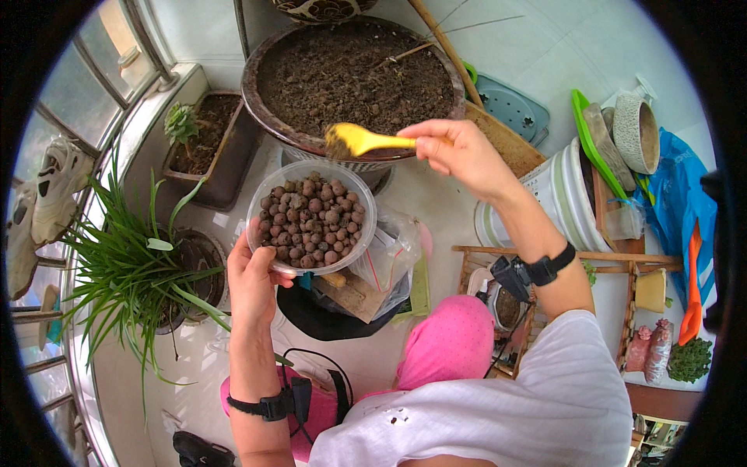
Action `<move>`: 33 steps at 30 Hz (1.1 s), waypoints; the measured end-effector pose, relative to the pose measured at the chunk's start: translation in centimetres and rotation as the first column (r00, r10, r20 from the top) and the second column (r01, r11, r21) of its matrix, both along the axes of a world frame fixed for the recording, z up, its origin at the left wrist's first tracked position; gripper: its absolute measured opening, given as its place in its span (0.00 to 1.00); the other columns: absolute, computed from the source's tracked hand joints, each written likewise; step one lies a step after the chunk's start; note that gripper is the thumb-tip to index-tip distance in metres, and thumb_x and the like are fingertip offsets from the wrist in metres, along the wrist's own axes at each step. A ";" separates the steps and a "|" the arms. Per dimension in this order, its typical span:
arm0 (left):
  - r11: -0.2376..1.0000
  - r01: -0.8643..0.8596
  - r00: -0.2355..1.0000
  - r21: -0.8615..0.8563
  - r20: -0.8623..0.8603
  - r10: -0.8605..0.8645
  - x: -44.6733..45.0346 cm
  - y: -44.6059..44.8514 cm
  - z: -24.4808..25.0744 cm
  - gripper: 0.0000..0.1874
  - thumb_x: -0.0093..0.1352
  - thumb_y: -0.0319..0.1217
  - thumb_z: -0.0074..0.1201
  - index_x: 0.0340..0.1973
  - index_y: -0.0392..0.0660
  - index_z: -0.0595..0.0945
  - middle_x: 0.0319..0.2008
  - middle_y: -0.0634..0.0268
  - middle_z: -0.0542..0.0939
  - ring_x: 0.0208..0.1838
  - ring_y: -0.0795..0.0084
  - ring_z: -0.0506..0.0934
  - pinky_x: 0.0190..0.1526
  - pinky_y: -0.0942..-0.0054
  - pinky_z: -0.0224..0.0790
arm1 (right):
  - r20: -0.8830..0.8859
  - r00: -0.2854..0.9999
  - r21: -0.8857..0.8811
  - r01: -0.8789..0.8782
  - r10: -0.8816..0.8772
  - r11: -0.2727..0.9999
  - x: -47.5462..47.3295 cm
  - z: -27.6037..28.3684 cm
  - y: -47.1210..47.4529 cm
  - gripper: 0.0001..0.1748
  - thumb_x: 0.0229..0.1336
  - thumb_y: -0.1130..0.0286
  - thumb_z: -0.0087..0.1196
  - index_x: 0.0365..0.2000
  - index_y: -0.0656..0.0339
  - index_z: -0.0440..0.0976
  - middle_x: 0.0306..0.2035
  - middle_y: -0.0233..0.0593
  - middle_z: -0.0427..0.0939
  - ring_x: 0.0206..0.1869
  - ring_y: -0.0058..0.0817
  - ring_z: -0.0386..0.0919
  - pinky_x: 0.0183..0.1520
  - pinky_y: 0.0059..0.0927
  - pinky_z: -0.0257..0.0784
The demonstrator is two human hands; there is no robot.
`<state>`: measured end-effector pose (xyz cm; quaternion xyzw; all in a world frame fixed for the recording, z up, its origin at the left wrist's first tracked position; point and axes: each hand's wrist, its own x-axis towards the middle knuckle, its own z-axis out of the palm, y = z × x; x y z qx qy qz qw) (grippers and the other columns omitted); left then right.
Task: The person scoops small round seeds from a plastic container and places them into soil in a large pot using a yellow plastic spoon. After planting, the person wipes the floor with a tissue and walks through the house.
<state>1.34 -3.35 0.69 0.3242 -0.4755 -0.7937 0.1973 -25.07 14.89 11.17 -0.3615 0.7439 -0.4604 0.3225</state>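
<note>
My left hand (252, 274) grips the rim of a clear plastic tub (369, 245) from its lower left. Round brown clay pebbles (312, 219) fill much of the tub. My right hand (458, 152) pinches the handle of a small yellow plastic scoop (373, 142) from the right. Dark soil clings to the scoop's head, which is over the gap between the tub and a big glazed pot's near rim. Soil (356, 76) fills that large brown pot (257, 111) nearly to its edge.
A spiky-leaved potted plant (134, 257) and a rectangular planter (230, 152) with a succulent stand at left by the barred window. Below the tub are a black container (327, 321) and a plastic bag (388, 251). White pots (543, 192) lie at right beside a wooden rack (583, 257).
</note>
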 end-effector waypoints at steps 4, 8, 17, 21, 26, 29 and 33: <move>0.999 -0.032 0.999 0.008 -0.003 0.032 -0.1 0.3 0.2 0.29 0.65 0.22 0.41 0.64 0.32 0.65 0.36 0.58 0.80 0.21 0.75 0.78 0.18 0.80 0.72 | -0.477 0.869 -0.050 -0.180 0.135 0.982 1.4 0.8 0.8 0.13 0.64 0.72 0.52 0.47 0.62 0.79 0.31 0.28 0.77 0.33 0.16 0.72 0.36 0.22 0.68; 1.000 -0.029 1.000 0.009 -0.007 0.029 0.2 0.0 0.7 0.29 0.65 0.22 0.41 0.63 0.32 0.66 0.37 0.58 0.80 0.22 0.76 0.78 0.17 0.80 0.71 | -0.526 0.844 -0.099 0.058 -0.102 0.993 -2.7 1.8 1.4 0.13 0.62 0.72 0.54 0.47 0.63 0.79 0.27 0.26 0.76 0.29 0.13 0.68 0.32 0.20 0.64; 0.961 -0.259 0.966 -0.102 -0.023 0.258 3.3 -4.3 0.1 0.25 0.67 0.22 0.43 0.61 0.32 0.68 0.38 0.60 0.79 0.22 0.77 0.76 0.20 0.80 0.71 | -0.760 0.621 0.150 -0.118 0.191 0.982 -4.4 1.6 2.5 0.12 0.64 0.74 0.51 0.46 0.63 0.78 0.32 0.33 0.74 0.34 0.24 0.72 0.39 0.26 0.67; 0.941 -0.325 0.946 -0.097 -0.037 0.323 4.2 -5.8 -0.1 0.23 0.69 0.22 0.43 0.61 0.31 0.67 0.38 0.59 0.80 0.25 0.76 0.78 0.22 0.81 0.71 | -0.891 0.434 0.085 -0.120 0.130 0.989 -3.4 0.5 0.6 0.10 0.63 0.73 0.52 0.44 0.62 0.78 0.32 0.40 0.75 0.33 0.34 0.74 0.37 0.31 0.68; 0.939 -0.319 0.948 -0.126 -0.038 0.316 5.1 -6.6 -0.5 0.24 0.70 0.23 0.45 0.61 0.31 0.67 0.37 0.59 0.80 0.25 0.76 0.78 0.23 0.81 0.72 | -0.911 0.412 -0.019 -0.012 -0.012 1.000 -3.7 1.8 -0.3 0.10 0.60 0.73 0.55 0.41 0.65 0.78 0.33 0.46 0.78 0.36 0.40 0.78 0.41 0.37 0.71; 0.940 -0.305 0.952 -0.151 -0.008 0.307 5.5 -6.9 -0.7 0.23 0.70 0.22 0.45 0.61 0.31 0.67 0.37 0.59 0.80 0.25 0.76 0.78 0.23 0.81 0.70 | -0.900 0.433 -0.062 -0.006 -0.053 0.998 -3.8 2.3 0.4 0.08 0.58 0.74 0.54 0.37 0.67 0.78 0.33 0.49 0.77 0.36 0.45 0.77 0.40 0.40 0.71; 0.940 -0.293 0.955 -0.176 0.005 0.298 5.4 -7.0 -1.0 0.23 0.70 0.22 0.45 0.61 0.31 0.68 0.34 0.62 0.78 0.26 0.76 0.76 0.23 0.79 0.68 | -0.925 0.379 -0.017 -0.037 -0.001 0.999 -4.4 1.2 1.7 0.09 0.60 0.72 0.52 0.38 0.64 0.78 0.33 0.48 0.77 0.36 0.46 0.77 0.39 0.40 0.71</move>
